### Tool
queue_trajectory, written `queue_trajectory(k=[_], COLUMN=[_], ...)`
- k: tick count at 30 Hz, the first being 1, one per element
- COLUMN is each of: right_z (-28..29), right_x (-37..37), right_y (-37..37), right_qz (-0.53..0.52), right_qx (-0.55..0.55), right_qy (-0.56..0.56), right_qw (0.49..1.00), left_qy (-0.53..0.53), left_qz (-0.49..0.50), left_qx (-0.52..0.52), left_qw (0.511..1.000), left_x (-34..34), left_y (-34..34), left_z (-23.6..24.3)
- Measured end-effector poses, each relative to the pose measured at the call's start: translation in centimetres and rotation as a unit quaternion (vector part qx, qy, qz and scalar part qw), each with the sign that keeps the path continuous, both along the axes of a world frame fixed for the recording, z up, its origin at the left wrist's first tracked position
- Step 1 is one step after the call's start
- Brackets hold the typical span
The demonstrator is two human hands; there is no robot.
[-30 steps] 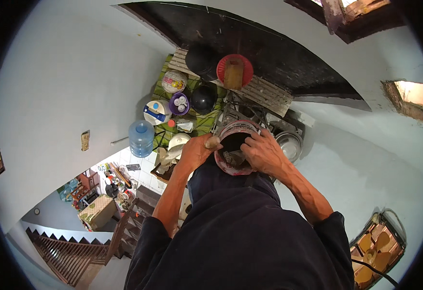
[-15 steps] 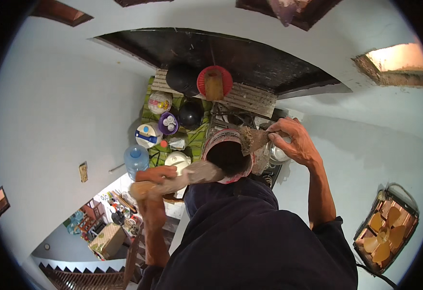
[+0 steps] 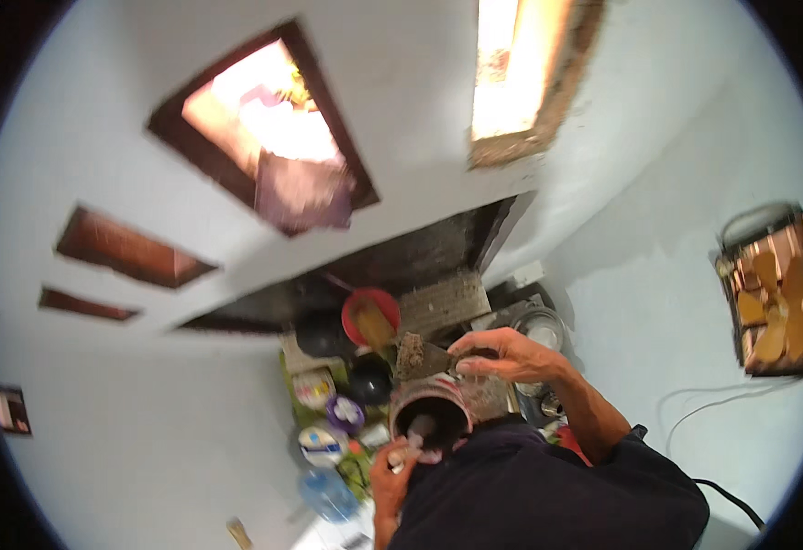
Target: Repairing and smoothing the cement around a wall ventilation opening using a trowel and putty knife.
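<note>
"What are the fingers of the right hand (image 3: 511, 357) doing?"

"Gripping a scraper (image 3: 431, 358). Its blade carries a grainy clump and shows just past the far rim of the bucket (image 3: 417, 390)."

"And the left hand (image 3: 394, 469)?"

"At the near rim, fingers curled around a pale tool (image 3: 422, 426) that reaches into the opening. It's too blurred to tell what kind."

"Where's the bucket itself?"

"Right in front of the person's dark shirt (image 3: 548, 486), mouth up."

"Farther out?"

"A black rounded thing (image 3: 369, 380), then a red basin (image 3: 386, 303) with a wooden block (image 3: 374, 323). A blue jug (image 3: 328, 495) stands to the left."
</note>
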State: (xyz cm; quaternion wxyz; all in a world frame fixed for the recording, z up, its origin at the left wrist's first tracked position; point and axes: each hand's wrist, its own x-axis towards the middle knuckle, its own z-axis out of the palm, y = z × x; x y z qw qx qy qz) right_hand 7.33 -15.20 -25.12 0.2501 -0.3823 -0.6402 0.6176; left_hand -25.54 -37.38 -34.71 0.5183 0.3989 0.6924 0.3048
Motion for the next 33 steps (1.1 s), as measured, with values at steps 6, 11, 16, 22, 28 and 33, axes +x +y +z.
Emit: queue_trajectory(k=[6,11,16,22,28,33], right_z=[8.2,11.0,12.5,12.5,12.8,13.0], right_x=[3.7,5.6,5.1,2.5,0.4,-0.8], right_y=[-0.3,3.9,8.1,11.4,12.8,13.6], right_qz=[-0.214,-0.415,-0.518,-0.53,-0.528,-0.523], right_qx=[0.026,0.257,0.347,0.311,0.337,0.353], right_qy=[0.092,-0.009,-0.1,-0.188,-0.255,-0.294], right_qw=[0.972,0.873,0.775,0.766,0.736,0.718], left_qy=[-0.01,-0.009,0.139,0.237,0.296,0.314], left_qz=[-0.056,-0.096,-0.176,-0.177,-0.21,-0.112], left_qx=[-0.069,-0.11,-0.095,0.193,0.457,0.585], left_qw=[0.996,0.989,0.97,0.936,0.812,0.739], left_x=[-0.9,-2.5,-4.7,-1.3,4.8,11.4], left_y=[2.1,5.4,8.6,14.8,23.9,32.6], left_z=[1.8,4.1,3.2,7.6,15.8,21.7])
